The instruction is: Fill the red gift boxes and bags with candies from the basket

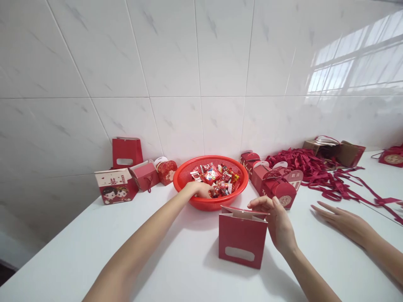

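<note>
My left hand (203, 189) is inside a red plastic basket (210, 204) of wrapped candies (225, 180). Its fingers are bent down among the candies, the tips hidden, so what they hold cannot be made out. On the white table in front stands an upright red paper box (243, 235) with a folded top, slightly parted, and a pale window low on its face. Cupped behind the box's upper right corner is my right hand (278, 222), fingers apart and holding nothing; whether it touches the box is unclear.
Another person's hand (343, 222) rests flat at the right. Behind it lie a pile of dark red ribbons (302, 163) and an open carton (349, 155). Red gift boxes (278, 186) stand right of the basket; more boxes (116, 186) stand left. A tiled wall (220, 126) backs the table.
</note>
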`<action>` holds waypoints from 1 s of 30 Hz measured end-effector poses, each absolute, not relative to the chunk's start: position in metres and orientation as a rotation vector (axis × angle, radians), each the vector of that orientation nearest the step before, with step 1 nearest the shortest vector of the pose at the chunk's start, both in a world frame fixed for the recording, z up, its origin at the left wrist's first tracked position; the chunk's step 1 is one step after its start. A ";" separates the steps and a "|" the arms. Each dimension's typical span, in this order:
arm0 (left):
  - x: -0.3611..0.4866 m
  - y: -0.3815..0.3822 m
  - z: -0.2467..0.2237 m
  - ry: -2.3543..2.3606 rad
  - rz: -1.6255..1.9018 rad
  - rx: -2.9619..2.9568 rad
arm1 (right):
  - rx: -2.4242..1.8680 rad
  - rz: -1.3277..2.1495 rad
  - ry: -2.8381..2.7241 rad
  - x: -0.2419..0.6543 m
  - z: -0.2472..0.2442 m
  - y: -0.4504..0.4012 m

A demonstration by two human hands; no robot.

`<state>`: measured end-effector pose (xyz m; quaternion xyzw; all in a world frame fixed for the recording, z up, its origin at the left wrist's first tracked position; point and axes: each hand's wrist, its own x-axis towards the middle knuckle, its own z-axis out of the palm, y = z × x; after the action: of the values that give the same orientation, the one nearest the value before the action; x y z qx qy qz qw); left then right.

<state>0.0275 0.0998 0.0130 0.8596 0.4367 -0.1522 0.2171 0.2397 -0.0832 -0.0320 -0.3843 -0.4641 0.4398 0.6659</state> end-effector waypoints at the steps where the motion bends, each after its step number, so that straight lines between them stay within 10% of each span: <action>1: 0.027 0.100 0.012 1.195 -0.402 2.377 | -0.889 0.984 -1.051 0.239 -0.032 -0.083; 30: 0.025 0.100 0.002 0.711 0.657 2.158 | -1.112 0.925 -1.455 0.216 0.007 0.050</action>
<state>0.0247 0.1003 0.0019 0.8444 0.2784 0.2572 0.3786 0.2160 0.0505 0.0072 -0.4636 -0.6065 0.3855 0.5183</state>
